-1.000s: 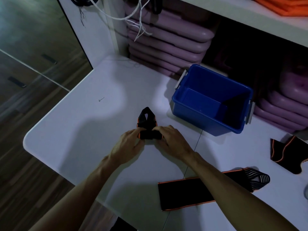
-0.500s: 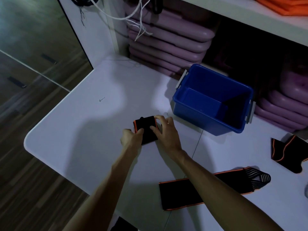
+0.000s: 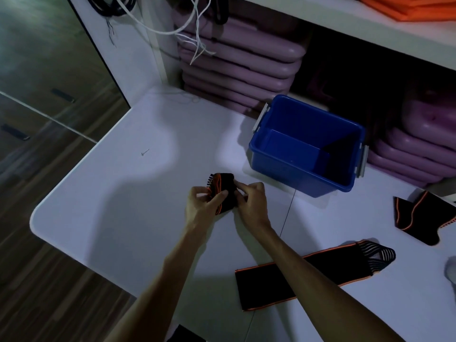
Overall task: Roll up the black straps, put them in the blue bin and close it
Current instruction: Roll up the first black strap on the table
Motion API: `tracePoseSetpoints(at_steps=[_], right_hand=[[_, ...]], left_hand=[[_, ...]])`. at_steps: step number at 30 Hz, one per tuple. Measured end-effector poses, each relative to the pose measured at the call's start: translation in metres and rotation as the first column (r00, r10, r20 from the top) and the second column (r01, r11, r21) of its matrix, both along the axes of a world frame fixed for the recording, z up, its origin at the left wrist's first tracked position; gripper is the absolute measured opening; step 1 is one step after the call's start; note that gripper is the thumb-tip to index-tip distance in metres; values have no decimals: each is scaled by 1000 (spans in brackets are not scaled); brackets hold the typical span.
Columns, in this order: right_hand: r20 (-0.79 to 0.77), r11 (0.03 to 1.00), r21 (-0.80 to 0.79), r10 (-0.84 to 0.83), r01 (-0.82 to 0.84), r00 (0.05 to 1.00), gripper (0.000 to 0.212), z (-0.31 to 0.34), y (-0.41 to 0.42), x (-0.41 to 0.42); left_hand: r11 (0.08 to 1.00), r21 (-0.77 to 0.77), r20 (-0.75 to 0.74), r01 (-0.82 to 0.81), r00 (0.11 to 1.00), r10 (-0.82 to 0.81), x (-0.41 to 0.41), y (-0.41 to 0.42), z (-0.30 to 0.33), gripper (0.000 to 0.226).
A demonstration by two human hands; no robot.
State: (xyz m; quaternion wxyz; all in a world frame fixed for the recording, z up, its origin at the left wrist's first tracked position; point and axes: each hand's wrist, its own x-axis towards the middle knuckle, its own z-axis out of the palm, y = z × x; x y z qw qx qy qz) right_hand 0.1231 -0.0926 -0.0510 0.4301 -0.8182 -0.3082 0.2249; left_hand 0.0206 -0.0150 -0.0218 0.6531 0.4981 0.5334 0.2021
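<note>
A rolled black strap with orange edging [image 3: 223, 190] sits between both hands, just above the white table [image 3: 128, 208]. My left hand [image 3: 201, 206] grips its left side and my right hand [image 3: 251, 201] pinches its right side. The blue bin [image 3: 291, 180] stands open and empty to the right, behind the hands, with grey latches on its ends. A second black strap [image 3: 261, 285] lies flat near the front edge, partly under my right forearm. A third black strap [image 3: 419, 218] lies folded at the far right.
Stacked purple pads [image 3: 237, 67] fill the shelf behind the bin. White cords [image 3: 195, 38] hang at the back left. A small screw [image 3: 144, 152] lies on the table to the left. The table's rounded corner [image 3: 37, 218] drops to a wooden floor.
The strap went from half rolled with its striped end lying flat to a full roll. Both hands then lifted the roll slightly off the table.
</note>
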Motion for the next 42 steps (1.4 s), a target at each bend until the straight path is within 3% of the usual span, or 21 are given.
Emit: tracePoseSetpoints(at_steps=[2, 4, 6, 8, 10, 12, 17, 20, 23, 25, 33, 38, 42], right_hand=[[-76, 1000, -4, -2, 1, 997, 26, 4, -8, 4], [-298, 1000, -3, -21, 21, 954, 23, 13, -20, 6], [-490, 996, 36, -57, 86, 870, 16, 20, -34, 12], [-594, 979, 11, -158, 204, 789, 4, 21, -48, 17], [-620, 942, -24, -276, 334, 734, 20, 13, -60, 20], [-558, 896, -52, -392, 441, 731, 30, 0, -68, 20], [-241, 839, -171, -543, 516, 804, 27, -16, -71, 22], [-291, 818, -136, -572, 559, 767, 20, -12, -61, 22], [-291, 819, -127, -571, 560, 768, 23, -13, -51, 22], [-275, 817, -139, -575, 560, 771, 25, -15, -47, 23], [-313, 820, -191, -571, 539, 759, 47, 3, -58, 15], [-338, 833, -133, -547, 537, 766, 50, 2, -64, 9], [-385, 866, -2, -463, 500, 799, 48, 4, -69, 3]], left_hand=[[991, 98, 45, 91, 994, -96, 10, -6, 7, 34], [926, 295, -48, 234, 972, -230, 21, -9, 11, 22], [815, 432, -153, 385, 922, -355, 27, -9, 9, 33], [711, 469, -222, 525, 849, -480, 33, -10, 4, 44], [586, 515, -274, 626, 768, -579, 40, -15, 1, 41], [523, 562, -256, 641, 736, -627, 45, -19, -6, 30], [527, 669, -235, 524, 821, -520, 58, -11, -25, 26], [484, 723, -271, 492, 847, -457, 62, -1, -39, 17], [644, 611, -201, 460, 877, -436, 70, 4, -45, 10], [689, 576, -183, 440, 891, -416, 75, 6, -47, 11], [751, 501, -87, 430, 889, -450, 59, 6, -53, 23], [794, 431, -69, 429, 893, -445, 43, 2, -49, 28], [746, 456, -86, 485, 858, -506, 35, 1, -46, 32]])
